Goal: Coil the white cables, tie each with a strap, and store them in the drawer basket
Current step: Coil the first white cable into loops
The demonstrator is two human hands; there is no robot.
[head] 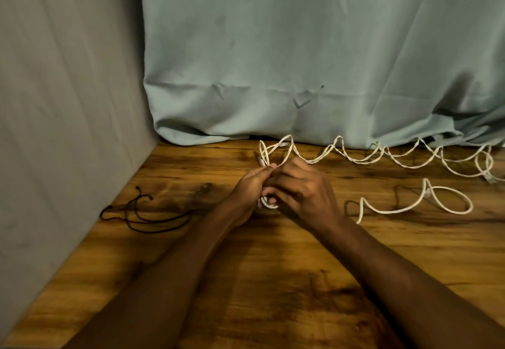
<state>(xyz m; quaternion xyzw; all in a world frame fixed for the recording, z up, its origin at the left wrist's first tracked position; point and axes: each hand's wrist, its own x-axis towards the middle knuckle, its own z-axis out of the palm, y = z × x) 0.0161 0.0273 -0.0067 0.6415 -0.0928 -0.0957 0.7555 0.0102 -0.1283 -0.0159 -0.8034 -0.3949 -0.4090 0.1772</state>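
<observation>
clamped together mid-counter (246, 280): left hand (250, 184) and right hand (303, 190) around a small coil (269, 203) of white cable (355, 158). trailed rightward along the curtain (300, 47), uncoiled. likely to snag on the second cable (415, 206) nearby; could spring loose, black straps (144, 216) well apart.

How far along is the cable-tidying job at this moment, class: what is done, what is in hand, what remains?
Done: nothing looks finished; no tied coil shows. In hand: the left hand and right hand close together on a small coil of white cable, its long tail trailing along the table. Left: a second white cable lies loose, the dark straps lie unused, and no drawer basket is in view.
</observation>
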